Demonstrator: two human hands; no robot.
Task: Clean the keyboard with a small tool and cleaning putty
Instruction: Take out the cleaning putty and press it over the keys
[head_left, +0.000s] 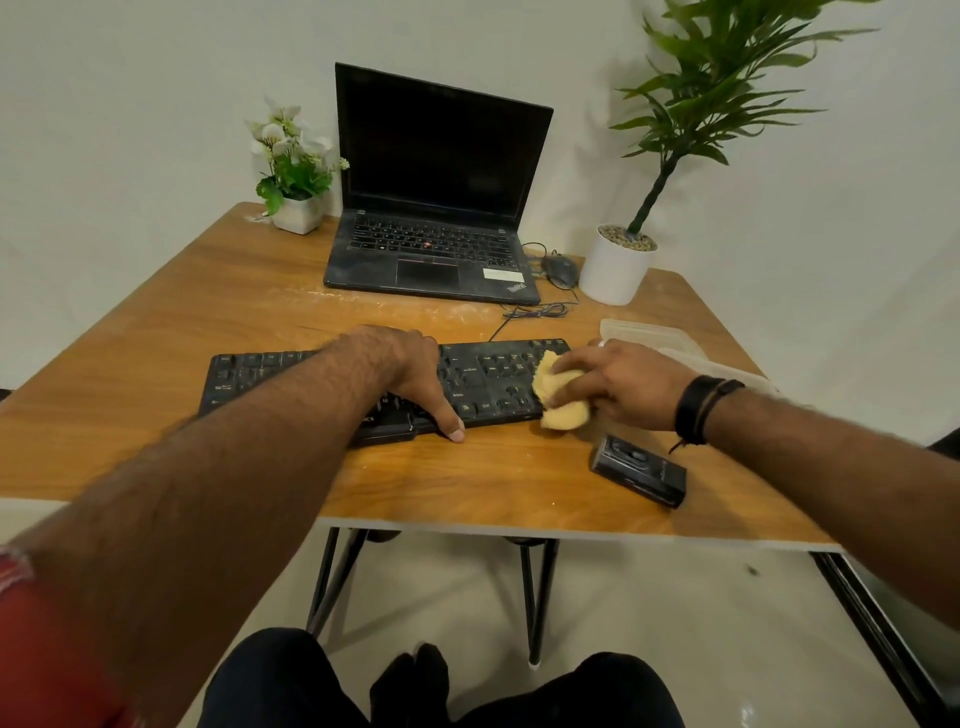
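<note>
Yellow putty (563, 392) sits at the right end of the keyboard (483, 382), part on the keys and part hanging over onto the table (156, 374). The right hand (631, 384) is on top of it, fingers curled round the lump and gripping it against the keys. Black bands (698, 410) wrap that wrist.

The left hand (410, 374) lies flat across the middle of the keyboard, fingers close together over the far keys, thumb stuck out toward the near edge with its tip on the wood. So it's just pressing down, not holding anything.

The keyboard is black and lies across the middle of the table, nearer the front edge. A few legends are readable: "Ctrl" on one key near the bottom right, and what looks like "Shift" just above it. The logo on the front lip is mostly under the arm, only "ics" shows.

A small black box (639, 470) lies near the front right corner, print too blurry to read. A clear plastic case (654, 338) sits by the right edge. At the back: a black laptop (436, 208), lid open, screen dark, "ThinkPad" on the palm rest plus a white sticker I can't read. A mouse (561, 270) and a white potted plant (618, 270) stand to its right, a flower pot (296, 213) at the back left corner.
</note>
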